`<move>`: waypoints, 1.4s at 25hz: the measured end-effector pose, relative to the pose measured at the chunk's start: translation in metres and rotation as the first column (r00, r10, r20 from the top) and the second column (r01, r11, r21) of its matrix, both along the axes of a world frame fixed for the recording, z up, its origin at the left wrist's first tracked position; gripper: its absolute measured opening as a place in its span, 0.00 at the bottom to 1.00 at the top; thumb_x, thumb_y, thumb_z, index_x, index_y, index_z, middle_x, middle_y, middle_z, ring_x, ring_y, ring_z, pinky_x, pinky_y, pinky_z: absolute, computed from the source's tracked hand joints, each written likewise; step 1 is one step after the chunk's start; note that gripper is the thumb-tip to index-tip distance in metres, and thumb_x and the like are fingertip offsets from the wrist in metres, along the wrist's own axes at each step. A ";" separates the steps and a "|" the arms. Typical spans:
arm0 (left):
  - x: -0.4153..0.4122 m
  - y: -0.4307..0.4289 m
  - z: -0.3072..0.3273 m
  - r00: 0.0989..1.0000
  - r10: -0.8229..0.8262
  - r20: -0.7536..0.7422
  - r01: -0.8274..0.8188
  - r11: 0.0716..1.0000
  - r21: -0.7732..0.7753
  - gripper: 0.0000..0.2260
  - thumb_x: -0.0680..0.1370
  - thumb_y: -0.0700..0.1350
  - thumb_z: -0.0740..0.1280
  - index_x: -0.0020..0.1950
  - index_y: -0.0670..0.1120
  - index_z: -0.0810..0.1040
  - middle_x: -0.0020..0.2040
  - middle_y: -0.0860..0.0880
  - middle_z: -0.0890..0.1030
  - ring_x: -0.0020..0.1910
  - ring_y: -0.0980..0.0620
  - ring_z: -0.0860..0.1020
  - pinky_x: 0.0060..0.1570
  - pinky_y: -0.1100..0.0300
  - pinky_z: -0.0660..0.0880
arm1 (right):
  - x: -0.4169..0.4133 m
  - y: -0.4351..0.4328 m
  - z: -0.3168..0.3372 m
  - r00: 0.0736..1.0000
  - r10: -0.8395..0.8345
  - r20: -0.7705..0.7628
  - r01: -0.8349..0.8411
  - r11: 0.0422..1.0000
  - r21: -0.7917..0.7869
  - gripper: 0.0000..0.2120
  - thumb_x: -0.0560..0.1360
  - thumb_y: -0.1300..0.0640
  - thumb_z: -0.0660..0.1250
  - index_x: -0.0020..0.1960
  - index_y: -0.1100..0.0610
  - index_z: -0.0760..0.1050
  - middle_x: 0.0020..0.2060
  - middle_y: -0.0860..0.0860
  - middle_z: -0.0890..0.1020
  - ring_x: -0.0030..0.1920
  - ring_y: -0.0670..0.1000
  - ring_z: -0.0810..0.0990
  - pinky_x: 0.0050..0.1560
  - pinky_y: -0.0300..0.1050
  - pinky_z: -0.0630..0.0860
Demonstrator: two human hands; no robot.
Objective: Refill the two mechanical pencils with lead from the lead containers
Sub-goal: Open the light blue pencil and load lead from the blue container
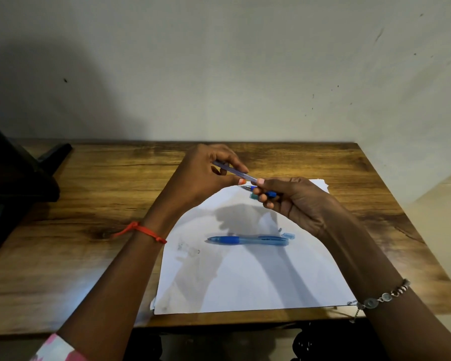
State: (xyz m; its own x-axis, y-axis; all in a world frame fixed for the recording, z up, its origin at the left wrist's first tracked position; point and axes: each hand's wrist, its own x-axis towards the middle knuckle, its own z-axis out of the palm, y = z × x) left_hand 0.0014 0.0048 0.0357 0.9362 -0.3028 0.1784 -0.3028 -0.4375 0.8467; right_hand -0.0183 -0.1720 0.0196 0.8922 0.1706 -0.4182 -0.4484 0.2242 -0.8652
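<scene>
Head view, looking down at a wooden table [89, 204] w/ a white paper sheet [245, 282] on it. Both your hands are raised above the far part of the sheet, close together.

Your L hand [206, 175] has its fingers curled round a slim, see-through violet lead tube [231, 170], which slants down to the R. Your R hand [294, 199] grips a blue held pencil [267, 193] in curled fingers, its metal tip pointing L. The R forefinger and thumb reach up to the tube's lower end. Whether they pinch it or only touch it, can't tell. A small teal piece [254, 196] shows just under those fingers; can't tell what it is.

The 2nd pencil, the lying pencil [248, 240], rests flat mid-sheet, tip to the L. A pale blue cap [288, 235] lies just beside its R end, so it looks opened.

Step, as best judged: you're getting lead out of the tube, prob. opening its end or drawing a stick. No lead is visible; too thin to tell.

Next move calls for a light fingertip pinch on a brittle stick. You'll also need the held pencil turned so its open back end meets the lead, not its tip.
</scene>
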 end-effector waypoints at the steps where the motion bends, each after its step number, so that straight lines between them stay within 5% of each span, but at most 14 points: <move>1: 0.000 0.000 0.000 1.000 -0.004 -0.001 0.004 1.000 -0.008 0.06 0.67 0.37 0.74 0.42 0.44 0.84 0.39 0.57 0.78 0.44 0.52 0.78 0.41 0.60 0.75 | 0.000 0.000 0.001 1.000 -0.012 0.007 0.012 0.999 -0.031 0.06 0.73 0.65 0.65 0.41 0.65 0.79 0.29 0.53 0.81 0.27 0.45 0.76 0.28 0.32 0.74; 5: 0.002 0.000 -0.003 1.000 -0.008 -0.009 0.008 1.000 -0.017 0.05 0.67 0.37 0.75 0.41 0.44 0.83 0.38 0.57 0.78 0.41 0.56 0.77 0.38 0.63 0.73 | 0.000 0.001 0.000 0.997 -0.029 0.070 0.041 0.982 -0.185 0.10 0.72 0.64 0.67 0.32 0.60 0.80 0.26 0.52 0.78 0.25 0.46 0.72 0.25 0.34 0.70; 14: 0.004 0.001 -0.007 0.999 0.028 -0.042 -0.030 0.998 -0.047 0.07 0.67 0.40 0.75 0.38 0.52 0.81 0.39 0.54 0.82 0.40 0.56 0.79 0.40 0.62 0.74 | -0.001 0.000 0.004 0.975 -0.031 0.220 0.119 0.911 -0.396 0.05 0.69 0.61 0.70 0.35 0.59 0.81 0.21 0.49 0.68 0.25 0.48 0.65 0.22 0.33 0.62; 21: 0.003 0.002 -0.006 0.985 0.079 -0.153 -0.095 0.990 -0.100 0.06 0.67 0.42 0.75 0.38 0.52 0.82 0.37 0.58 0.82 0.35 0.65 0.79 0.35 0.71 0.74 | -0.002 0.002 0.007 0.890 0.113 0.441 0.161 0.827 -0.538 0.08 0.73 0.62 0.67 0.35 0.60 0.80 0.18 0.43 0.73 0.23 0.40 0.69 0.26 0.27 0.63; 33: 0.003 0.004 -0.007 0.980 0.045 -0.195 -0.079 0.983 -0.168 0.07 0.67 0.40 0.75 0.38 0.51 0.82 0.31 0.60 0.83 0.33 0.65 0.78 0.35 0.72 0.74 | -0.002 -0.002 0.003 0.761 0.269 0.590 0.238 0.731 -0.640 0.10 0.75 0.60 0.65 0.37 0.61 0.79 0.26 0.53 0.75 0.29 0.46 0.67 0.31 0.39 0.63; 35: 0.004 0.004 -0.007 0.979 0.049 -0.200 -0.084 0.982 -0.170 0.06 0.67 0.40 0.75 0.38 0.51 0.83 0.32 0.60 0.83 0.33 0.64 0.79 0.36 0.70 0.75 | -0.002 -0.003 0.003 0.741 0.260 0.619 0.280 0.719 -0.637 0.08 0.74 0.60 0.67 0.39 0.61 0.81 0.27 0.56 0.78 0.28 0.44 0.68 0.30 0.35 0.63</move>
